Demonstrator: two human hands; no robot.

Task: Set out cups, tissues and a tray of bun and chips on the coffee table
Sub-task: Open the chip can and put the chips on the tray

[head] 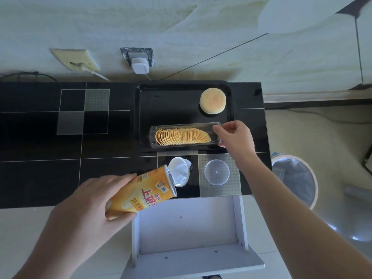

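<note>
Left hand (pixel 84 206) is gripping a tilted chip can (pixel 141 193); right hand (pixel 235 137) is pinching the chip sleeve (pixel 184 134) on the tray (pixel 171 101), bun (pixel 212 100) at 1 o'clock.

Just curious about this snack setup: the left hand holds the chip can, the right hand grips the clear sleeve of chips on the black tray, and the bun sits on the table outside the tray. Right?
Nearly. The head view shows the bun lying inside the black tray, at its far right corner, not on the table. The rest holds: the left hand holds the chip can, and the right hand grips the clear sleeve of chips.

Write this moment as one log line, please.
left hand: holds chip can | right hand: holds chip insert on tray | bun: on tray
</note>
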